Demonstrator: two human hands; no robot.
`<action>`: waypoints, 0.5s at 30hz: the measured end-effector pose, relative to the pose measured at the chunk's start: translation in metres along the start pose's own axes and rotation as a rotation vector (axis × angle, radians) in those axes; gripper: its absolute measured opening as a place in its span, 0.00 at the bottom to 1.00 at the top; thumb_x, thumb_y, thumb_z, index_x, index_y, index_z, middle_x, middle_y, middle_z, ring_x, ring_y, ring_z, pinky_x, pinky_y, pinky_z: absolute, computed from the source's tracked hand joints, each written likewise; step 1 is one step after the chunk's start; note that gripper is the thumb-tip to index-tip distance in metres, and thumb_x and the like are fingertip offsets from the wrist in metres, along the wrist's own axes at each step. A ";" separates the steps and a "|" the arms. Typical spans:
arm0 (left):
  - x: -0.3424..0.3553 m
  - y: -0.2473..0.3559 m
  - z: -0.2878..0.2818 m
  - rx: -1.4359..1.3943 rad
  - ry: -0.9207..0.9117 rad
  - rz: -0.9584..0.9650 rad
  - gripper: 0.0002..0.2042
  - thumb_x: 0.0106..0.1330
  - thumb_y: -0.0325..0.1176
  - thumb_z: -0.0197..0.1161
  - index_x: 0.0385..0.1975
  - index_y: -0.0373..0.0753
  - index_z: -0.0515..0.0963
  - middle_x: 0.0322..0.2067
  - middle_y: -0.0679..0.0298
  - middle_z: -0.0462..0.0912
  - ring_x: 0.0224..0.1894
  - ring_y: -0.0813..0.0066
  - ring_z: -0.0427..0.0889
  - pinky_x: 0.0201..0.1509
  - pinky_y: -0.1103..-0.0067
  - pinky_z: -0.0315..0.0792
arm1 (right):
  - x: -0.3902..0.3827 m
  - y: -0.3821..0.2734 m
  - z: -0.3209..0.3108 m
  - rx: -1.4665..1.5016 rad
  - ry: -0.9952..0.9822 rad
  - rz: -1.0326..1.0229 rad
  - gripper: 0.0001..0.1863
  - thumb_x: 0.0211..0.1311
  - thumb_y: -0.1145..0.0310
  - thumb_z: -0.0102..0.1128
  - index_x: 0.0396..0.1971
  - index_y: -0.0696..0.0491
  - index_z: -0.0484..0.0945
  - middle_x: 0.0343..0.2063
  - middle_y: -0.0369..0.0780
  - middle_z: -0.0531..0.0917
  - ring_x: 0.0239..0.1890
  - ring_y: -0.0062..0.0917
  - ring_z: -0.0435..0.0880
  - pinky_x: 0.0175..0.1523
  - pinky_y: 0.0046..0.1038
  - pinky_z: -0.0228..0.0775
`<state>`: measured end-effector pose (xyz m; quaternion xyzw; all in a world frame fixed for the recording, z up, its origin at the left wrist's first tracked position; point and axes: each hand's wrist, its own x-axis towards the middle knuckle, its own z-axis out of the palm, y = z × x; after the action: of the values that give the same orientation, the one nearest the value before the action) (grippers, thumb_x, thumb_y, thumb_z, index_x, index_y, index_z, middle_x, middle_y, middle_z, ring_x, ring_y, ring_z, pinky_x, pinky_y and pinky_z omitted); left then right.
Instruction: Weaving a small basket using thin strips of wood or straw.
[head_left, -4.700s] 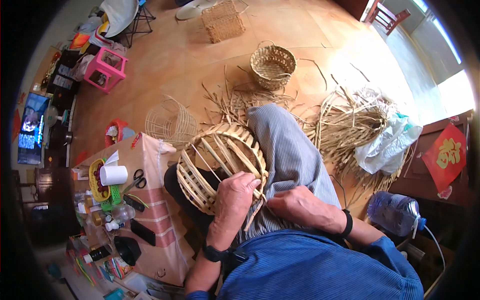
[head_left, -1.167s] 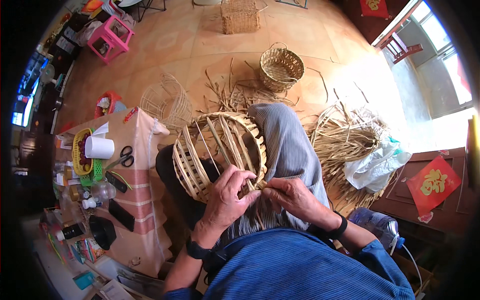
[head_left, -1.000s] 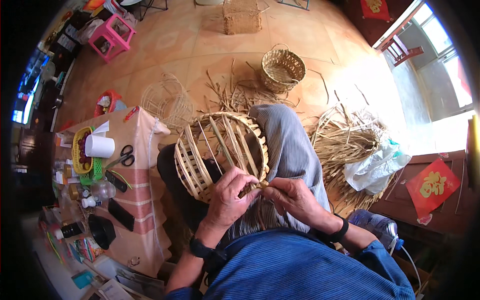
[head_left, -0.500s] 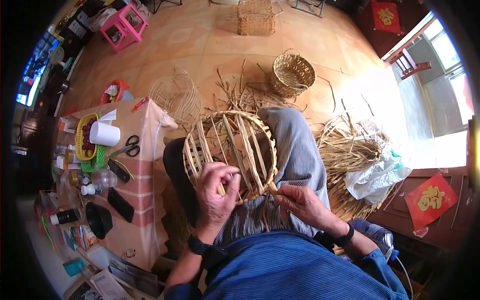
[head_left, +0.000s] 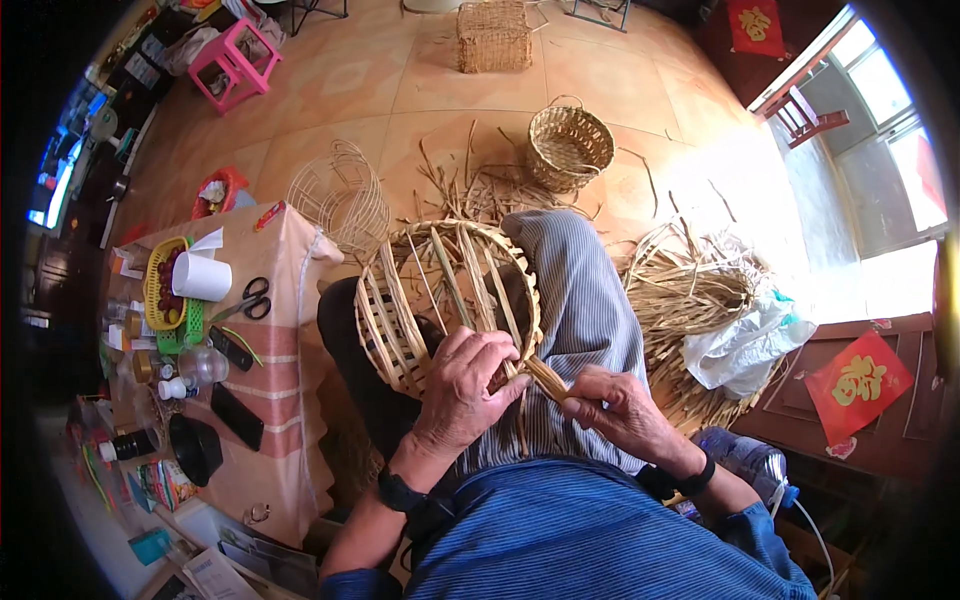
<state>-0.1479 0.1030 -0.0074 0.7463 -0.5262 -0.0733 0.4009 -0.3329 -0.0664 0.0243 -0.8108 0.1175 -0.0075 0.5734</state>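
Observation:
A round woven basket (head_left: 381, 345) rests tilted across my lap, with pale flat strips running over its open face. My left hand (head_left: 462, 388) grips the near rim, thumb and fingers pressed where a strip comes out. Between the fingers of my right hand (head_left: 622, 408) is the end of that flat, tan, dried-plant strip (head_left: 546, 378), stretched short and slanting from the rim. A thin stem hangs down below the rim between my hands. My left fingers hide part of the rim and the strip's start.
A cloth-covered table (head_left: 285, 380) at left carries scissors (head_left: 253, 300), a paper roll (head_left: 203, 276) and bottles. On the floor stand a handled basket (head_left: 570, 148), a wire-like frame (head_left: 340, 195) and a pink stool (head_left: 236, 65). Dried stalks (head_left: 690, 285) and a plastic bag (head_left: 740, 340) lie at right.
My left hand has moved right along the near rim and now holds it beside the strip. My right hand has shifted slightly right, with more of the strip showing between both hands.

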 end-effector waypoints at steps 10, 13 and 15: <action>0.003 0.001 -0.014 -0.286 -0.111 -0.308 0.15 0.57 0.30 0.81 0.42 0.40 0.84 0.38 0.64 0.85 0.37 0.70 0.81 0.43 0.74 0.77 | 0.002 -0.024 -0.008 0.561 -0.070 0.417 0.20 0.85 0.53 0.55 0.36 0.52 0.83 0.18 0.23 0.68 0.20 0.07 0.64 0.25 0.17 0.54; 0.001 -0.001 -0.013 -0.252 -0.078 -0.258 0.14 0.63 0.35 0.79 0.45 0.40 0.84 0.37 0.65 0.83 0.34 0.72 0.79 0.41 0.75 0.77 | 0.021 -0.030 -0.014 0.636 -0.043 0.359 0.20 0.86 0.53 0.52 0.39 0.52 0.83 0.18 0.23 0.67 0.19 0.07 0.61 0.23 0.19 0.50; 0.000 -0.002 -0.011 -0.245 -0.056 -0.200 0.14 0.67 0.38 0.77 0.46 0.40 0.83 0.38 0.64 0.85 0.35 0.73 0.83 0.41 0.76 0.79 | 0.042 -0.025 -0.014 0.764 0.003 0.325 0.20 0.86 0.53 0.52 0.40 0.53 0.83 0.18 0.22 0.67 0.19 0.07 0.60 0.23 0.19 0.48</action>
<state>-0.1403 0.1087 -0.0018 0.7380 -0.4476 -0.1974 0.4648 -0.2900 -0.0803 0.0473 -0.5105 0.2336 0.0390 0.8266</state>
